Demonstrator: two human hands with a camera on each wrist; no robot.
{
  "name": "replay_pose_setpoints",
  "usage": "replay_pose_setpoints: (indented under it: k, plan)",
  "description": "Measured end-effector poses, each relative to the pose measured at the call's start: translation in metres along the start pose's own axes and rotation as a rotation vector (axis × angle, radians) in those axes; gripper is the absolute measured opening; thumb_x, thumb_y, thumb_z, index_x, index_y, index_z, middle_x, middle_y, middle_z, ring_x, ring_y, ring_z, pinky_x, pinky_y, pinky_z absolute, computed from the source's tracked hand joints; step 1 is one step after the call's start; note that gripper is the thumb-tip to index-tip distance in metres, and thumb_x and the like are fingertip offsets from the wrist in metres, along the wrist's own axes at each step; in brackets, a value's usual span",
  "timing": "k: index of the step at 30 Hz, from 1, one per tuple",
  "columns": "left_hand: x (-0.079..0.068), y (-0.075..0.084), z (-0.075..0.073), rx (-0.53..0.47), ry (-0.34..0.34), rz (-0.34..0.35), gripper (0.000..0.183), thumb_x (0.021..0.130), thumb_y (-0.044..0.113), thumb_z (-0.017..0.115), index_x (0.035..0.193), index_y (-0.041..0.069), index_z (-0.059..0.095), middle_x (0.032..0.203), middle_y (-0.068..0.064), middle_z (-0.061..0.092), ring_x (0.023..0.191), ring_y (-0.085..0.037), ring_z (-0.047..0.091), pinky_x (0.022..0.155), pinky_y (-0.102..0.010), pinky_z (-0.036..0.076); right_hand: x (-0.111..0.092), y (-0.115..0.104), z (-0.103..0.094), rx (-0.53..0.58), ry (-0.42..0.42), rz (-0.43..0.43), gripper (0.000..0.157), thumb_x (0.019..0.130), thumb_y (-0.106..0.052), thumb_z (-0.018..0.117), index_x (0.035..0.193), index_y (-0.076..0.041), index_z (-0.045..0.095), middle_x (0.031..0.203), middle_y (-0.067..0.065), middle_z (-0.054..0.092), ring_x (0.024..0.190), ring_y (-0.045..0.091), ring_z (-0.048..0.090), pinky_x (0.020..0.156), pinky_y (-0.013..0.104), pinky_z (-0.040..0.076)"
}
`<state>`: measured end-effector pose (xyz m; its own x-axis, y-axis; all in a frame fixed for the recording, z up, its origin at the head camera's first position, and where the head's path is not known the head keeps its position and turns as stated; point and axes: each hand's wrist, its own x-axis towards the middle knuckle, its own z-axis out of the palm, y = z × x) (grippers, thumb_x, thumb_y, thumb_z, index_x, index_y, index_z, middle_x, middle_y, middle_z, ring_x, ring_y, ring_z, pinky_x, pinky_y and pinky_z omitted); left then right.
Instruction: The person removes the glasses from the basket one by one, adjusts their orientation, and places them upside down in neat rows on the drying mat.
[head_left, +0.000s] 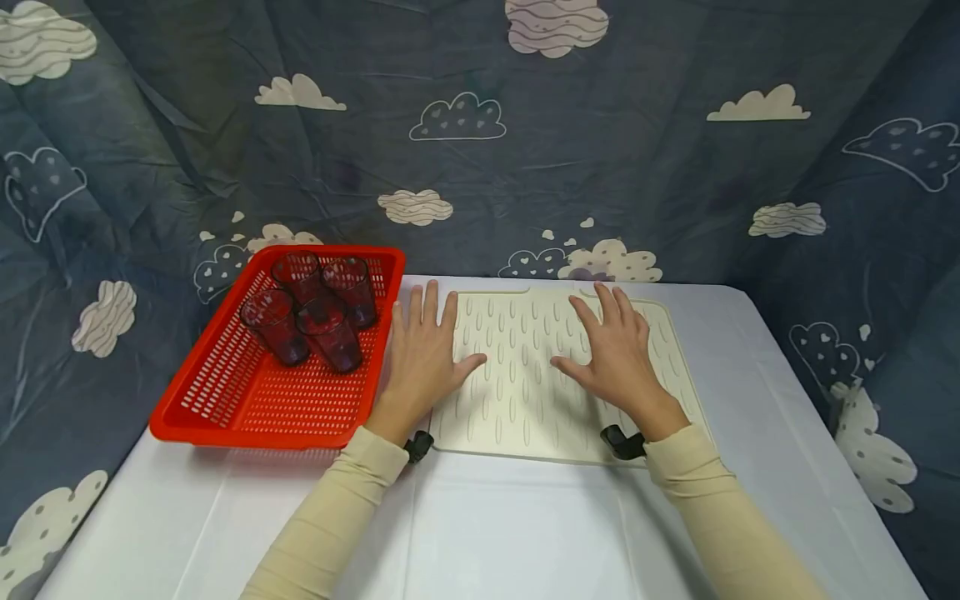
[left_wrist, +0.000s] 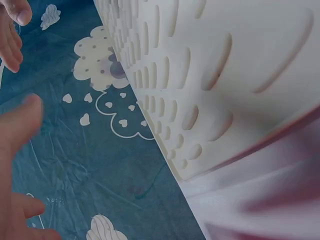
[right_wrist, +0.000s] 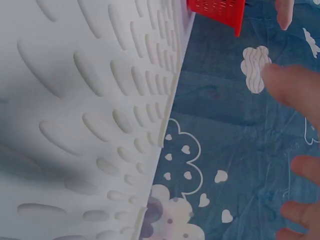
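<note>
Both hands are raised over a cream drying mat [head_left: 517, 400] with rows of raised oval ribs, and neither holds anything. Fingers spread, the left hand [head_left: 426, 354] overlaps the mat's left edge in the head view, beside the red basket [head_left: 168, 421]. The right hand [head_left: 618, 358] hovers over the mat's right half, its thumb held apart from the fingers. In the left wrist view the left thumb [left_wrist: 22, 122] stands clear of the mat's ribbed surface [left_wrist: 185, 65]. Several dark purple tumblers [head_left: 330, 333] stand close together inside the basket, leaning slightly in this view.
A white cloth covers the table [head_left: 510, 525], showing in front of the mat and to its right. Behind it hangs a dark blue curtain [head_left: 622, 167] with cloud prints, which also runs down both sides. The basket's front rim reaches past the table's left side.
</note>
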<state>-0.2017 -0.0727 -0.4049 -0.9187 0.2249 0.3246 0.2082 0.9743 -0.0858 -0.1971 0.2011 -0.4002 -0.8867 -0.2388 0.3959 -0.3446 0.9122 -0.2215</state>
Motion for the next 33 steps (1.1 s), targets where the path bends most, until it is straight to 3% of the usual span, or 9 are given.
replay_pose_setpoints:
  k: [8, 20, 33]
  plan:
    - [-0.002, -0.004, -0.004, -0.039, 0.112, 0.04, 0.076, 0.081, 0.041, 0.076, 0.144, 0.011, 0.047, 0.153, -0.019, 0.042, 0.144, -0.038, 0.036, 0.117, -0.059, 0.032, -0.002, 0.001, -0.003, 0.15, 0.112, -0.037, 0.05, 0.082, -0.017, 0.079, 0.124, 0.0, 0.058, 0.128, 0.021, 0.059, 0.127, 0.042, 0.049, 0.104, 0.059, 0.042]
    - [-0.017, -0.011, -0.017, -0.063, 0.099, 0.055, 0.078, 0.079, 0.044, 0.078, 0.142, 0.009, 0.048, 0.149, -0.018, 0.045, 0.143, -0.038, 0.036, 0.117, -0.057, 0.03, -0.005, 0.005, -0.001, 0.191, 0.009, -0.007, 0.047, 0.086, -0.015, 0.074, 0.128, -0.001, 0.057, 0.131, 0.022, 0.058, 0.124, 0.043, 0.05, 0.102, 0.059, 0.042]
    - [-0.027, -0.026, -0.031, -0.119, 0.135, 0.093, 0.075, 0.078, 0.041, 0.08, 0.139, 0.008, 0.05, 0.146, -0.019, 0.047, 0.143, -0.037, 0.036, 0.117, -0.06, 0.028, -0.004, 0.004, -0.005, 0.189, 0.009, -0.012, 0.045, 0.086, -0.018, 0.075, 0.126, -0.001, 0.06, 0.135, 0.022, 0.055, 0.126, 0.043, 0.05, 0.102, 0.06, 0.043]
